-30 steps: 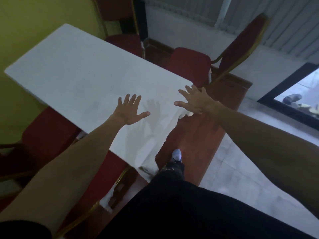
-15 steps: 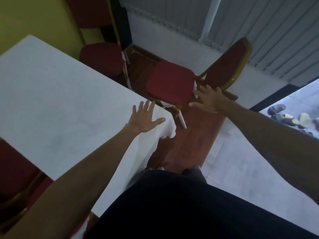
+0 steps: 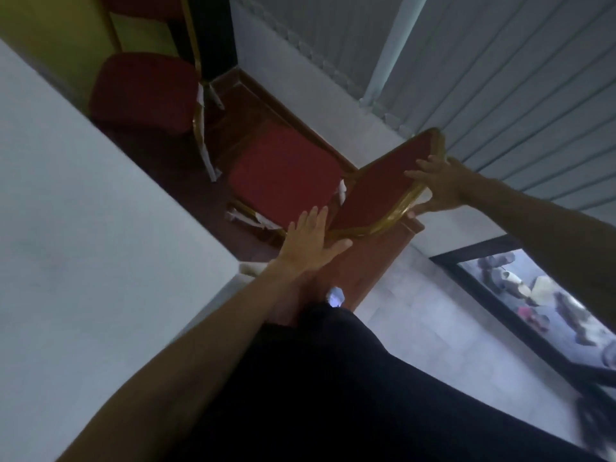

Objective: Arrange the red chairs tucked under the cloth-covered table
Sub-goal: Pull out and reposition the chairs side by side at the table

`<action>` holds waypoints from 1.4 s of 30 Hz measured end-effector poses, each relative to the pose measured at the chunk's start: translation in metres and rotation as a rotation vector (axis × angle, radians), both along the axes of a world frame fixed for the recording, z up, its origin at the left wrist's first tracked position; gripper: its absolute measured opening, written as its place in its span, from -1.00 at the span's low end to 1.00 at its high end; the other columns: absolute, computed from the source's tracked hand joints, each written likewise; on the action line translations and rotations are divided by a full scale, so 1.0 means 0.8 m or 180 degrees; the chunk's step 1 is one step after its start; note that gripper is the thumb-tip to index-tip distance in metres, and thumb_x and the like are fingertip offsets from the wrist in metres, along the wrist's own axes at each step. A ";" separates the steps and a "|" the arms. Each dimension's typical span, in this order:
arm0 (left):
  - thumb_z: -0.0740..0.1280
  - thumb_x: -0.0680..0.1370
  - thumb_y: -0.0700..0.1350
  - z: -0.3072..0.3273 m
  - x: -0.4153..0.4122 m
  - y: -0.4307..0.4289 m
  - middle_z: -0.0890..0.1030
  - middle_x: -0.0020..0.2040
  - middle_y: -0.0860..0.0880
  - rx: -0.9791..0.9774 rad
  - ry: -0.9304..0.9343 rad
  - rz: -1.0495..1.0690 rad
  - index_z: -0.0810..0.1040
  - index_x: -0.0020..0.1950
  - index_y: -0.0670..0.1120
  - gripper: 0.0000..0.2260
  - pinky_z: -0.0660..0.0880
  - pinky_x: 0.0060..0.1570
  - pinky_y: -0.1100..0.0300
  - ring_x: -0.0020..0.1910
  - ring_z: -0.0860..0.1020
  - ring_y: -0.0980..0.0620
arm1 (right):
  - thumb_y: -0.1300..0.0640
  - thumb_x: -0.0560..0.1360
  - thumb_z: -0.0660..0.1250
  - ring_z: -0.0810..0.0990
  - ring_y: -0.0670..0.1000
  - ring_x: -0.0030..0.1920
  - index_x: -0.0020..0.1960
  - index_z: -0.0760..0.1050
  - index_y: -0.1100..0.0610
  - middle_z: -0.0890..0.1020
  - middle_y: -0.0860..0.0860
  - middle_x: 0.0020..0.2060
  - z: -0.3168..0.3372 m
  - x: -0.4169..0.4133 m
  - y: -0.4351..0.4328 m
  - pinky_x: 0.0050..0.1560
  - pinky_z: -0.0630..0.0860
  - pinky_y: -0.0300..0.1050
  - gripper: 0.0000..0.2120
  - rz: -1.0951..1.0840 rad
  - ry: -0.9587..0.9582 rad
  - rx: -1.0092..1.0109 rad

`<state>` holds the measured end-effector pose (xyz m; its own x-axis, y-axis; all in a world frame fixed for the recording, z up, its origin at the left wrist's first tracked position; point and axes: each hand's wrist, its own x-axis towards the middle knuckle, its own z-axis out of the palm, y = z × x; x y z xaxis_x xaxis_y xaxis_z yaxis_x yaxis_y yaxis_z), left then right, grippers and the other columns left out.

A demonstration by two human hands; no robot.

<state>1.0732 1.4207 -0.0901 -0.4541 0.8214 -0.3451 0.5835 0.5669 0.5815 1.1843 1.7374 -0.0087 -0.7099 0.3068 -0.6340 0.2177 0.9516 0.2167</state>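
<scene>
At frame centre, the right hand [image 3: 440,185] clamps the red chair [image 3: 283,181] by its gold-framed backrest top; the left hand [image 3: 311,243] lies open, fingers spread, at the backrest's lower corner, likely steering it toward the cloth-covered table [image 3: 83,228].

Under the right hand [image 3: 440,183], the chair backrest [image 3: 380,185] is matt red fabric edged by glossy gold metal frame [image 3: 396,215]. Left of the left hand [image 3: 308,243], a smooth white tablecloth [image 3: 83,228]; beneath, polished reddish wood floor [image 3: 366,261].

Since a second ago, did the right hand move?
Yes. The right hand left the corner of the cloth-covered table and went farther away from it, onto the top of the near red chair's backrest, where its fingers now wrap the gold frame.
</scene>
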 end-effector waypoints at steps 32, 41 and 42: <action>-0.06 0.53 0.45 -0.053 0.106 0.293 0.15 0.59 0.02 0.0029 -0.0554 0.1322 0.04 0.60 0.10 -0.28 0.10 0.50 -0.13 0.55 0.15 -0.08 | -0.45 0.51 0.13 0.50 0.15 0.34 0.42 0.45 0.10 0.57 0.07 0.32 -0.112 -0.068 0.275 0.35 0.32 0.16 -0.25 0.2311 0.1017 -0.1769; -0.06 0.53 0.46 -0.052 0.107 0.338 0.20 0.57 0.01 0.0146 -0.0391 0.1797 0.11 0.58 0.11 -0.29 0.14 0.50 -0.10 0.54 0.19 -0.07 | -0.39 0.51 0.15 0.60 0.19 0.22 0.31 0.53 0.18 0.63 0.11 0.23 -0.120 -0.116 0.312 0.23 0.45 0.15 -0.29 0.3001 0.1093 -0.1865; -0.05 0.53 0.45 -0.053 0.106 0.342 0.20 0.57 0.01 0.0129 -0.0378 0.1865 0.11 0.58 0.11 -0.30 0.14 0.50 -0.10 0.54 0.19 -0.06 | -0.39 0.51 0.13 0.61 0.20 0.21 0.30 0.53 0.18 0.63 0.12 0.23 -0.120 -0.124 0.315 0.23 0.47 0.17 -0.29 0.3079 0.1056 -0.1868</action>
<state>1.1581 1.6946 -0.1328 -0.7957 0.4593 -0.3948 0.1101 0.7507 0.6513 1.0852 1.9893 -0.1050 -0.6439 -0.7267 -0.2393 -0.6858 0.6869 -0.2407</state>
